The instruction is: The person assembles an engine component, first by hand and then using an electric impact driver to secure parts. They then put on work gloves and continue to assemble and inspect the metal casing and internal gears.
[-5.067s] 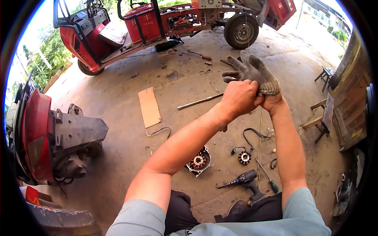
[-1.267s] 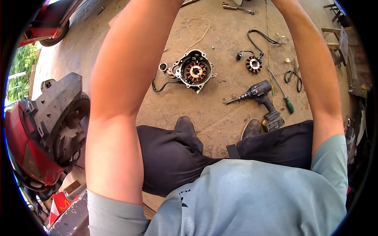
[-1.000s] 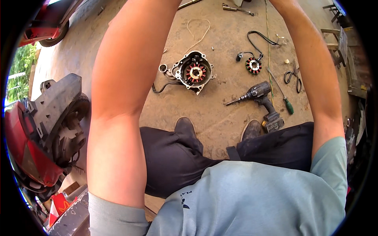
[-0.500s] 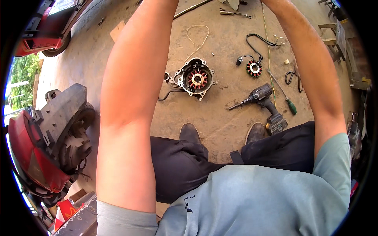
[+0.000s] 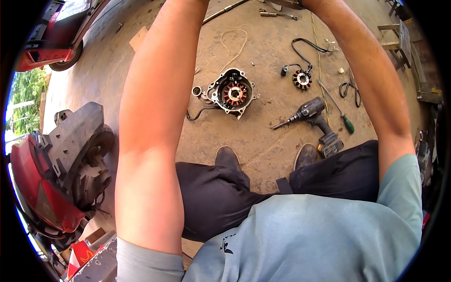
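Both my forearms reach forward to the far edge of the picture. My left hand lies beyond that edge, out of sight. My right hand is cut off there too; a dark shape (image 5: 292, 3) shows beside its wrist, too little of it to name. Between my arms on the floor sits an engine side cover (image 5: 217, 96), open side up, with a copper-wound stator (image 5: 235, 94) inside. To its right lies a second stator (image 5: 302, 80) with a black cable (image 5: 303, 54). Nearer to me rests a cordless impact driver (image 5: 312, 113) with a long bit.
A green-handled screwdriver (image 5: 347, 124) and black-handled scissors (image 5: 345, 89) lie right of the driver. A ratchet wrench (image 5: 278, 14) is farther off. Red bodywork with a wheel (image 5: 47, 183) stands at left, a red vehicle (image 5: 40, 54) behind it. A wooden stool (image 5: 397, 44) stands far right.
The view has shifted slightly. My right forearm has drawn back a little, and a dark shape now shows by its wrist. The parts and tools on the floor have stayed put.
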The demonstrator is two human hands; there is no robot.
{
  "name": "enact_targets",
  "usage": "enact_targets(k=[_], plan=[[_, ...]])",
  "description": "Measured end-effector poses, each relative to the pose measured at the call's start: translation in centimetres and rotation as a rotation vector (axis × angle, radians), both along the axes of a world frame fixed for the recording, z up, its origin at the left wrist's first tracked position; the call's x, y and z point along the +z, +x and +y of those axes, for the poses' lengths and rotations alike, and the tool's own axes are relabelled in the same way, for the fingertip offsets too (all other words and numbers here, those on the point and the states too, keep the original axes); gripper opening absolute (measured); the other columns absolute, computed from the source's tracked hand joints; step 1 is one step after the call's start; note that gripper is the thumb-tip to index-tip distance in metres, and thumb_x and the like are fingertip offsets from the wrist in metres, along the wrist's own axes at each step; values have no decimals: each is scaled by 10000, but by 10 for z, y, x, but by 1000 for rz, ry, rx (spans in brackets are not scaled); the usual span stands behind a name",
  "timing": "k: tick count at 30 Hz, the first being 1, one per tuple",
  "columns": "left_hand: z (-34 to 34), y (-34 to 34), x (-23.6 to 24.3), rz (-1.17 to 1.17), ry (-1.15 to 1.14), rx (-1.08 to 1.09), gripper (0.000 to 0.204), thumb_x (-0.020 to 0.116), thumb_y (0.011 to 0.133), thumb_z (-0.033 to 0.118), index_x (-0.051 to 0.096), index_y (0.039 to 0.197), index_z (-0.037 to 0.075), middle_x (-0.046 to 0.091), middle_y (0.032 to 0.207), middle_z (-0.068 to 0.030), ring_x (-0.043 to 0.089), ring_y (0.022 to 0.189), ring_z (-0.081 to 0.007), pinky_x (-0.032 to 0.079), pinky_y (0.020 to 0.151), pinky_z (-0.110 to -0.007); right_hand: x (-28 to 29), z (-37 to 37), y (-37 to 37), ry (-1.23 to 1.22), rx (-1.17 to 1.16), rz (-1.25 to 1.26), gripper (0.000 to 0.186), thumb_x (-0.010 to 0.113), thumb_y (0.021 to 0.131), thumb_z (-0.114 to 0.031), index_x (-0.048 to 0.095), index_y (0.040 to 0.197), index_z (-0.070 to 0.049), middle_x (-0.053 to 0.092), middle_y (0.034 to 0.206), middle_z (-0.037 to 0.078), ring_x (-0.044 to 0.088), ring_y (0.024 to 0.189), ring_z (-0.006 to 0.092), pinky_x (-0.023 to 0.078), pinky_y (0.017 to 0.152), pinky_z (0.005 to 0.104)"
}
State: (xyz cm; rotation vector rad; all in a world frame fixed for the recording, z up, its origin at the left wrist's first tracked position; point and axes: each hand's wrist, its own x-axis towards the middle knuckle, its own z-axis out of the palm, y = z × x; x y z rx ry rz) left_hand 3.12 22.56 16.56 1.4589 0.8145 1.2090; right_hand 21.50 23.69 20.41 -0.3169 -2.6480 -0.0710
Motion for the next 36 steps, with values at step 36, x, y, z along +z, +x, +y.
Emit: enact_targets(k=[36], plan=[[-213, -90, -138, 619, -190, 858, 389, 486, 1105, 320, 735, 1185, 32, 747, 969, -42, 692, 747, -123, 542, 665, -279, -167, -89, -47, -554, 8, -635, 214, 632, 999, -248, 739, 1042, -68, 748, 995, 199, 724, 934, 385, 587, 892, 480]])
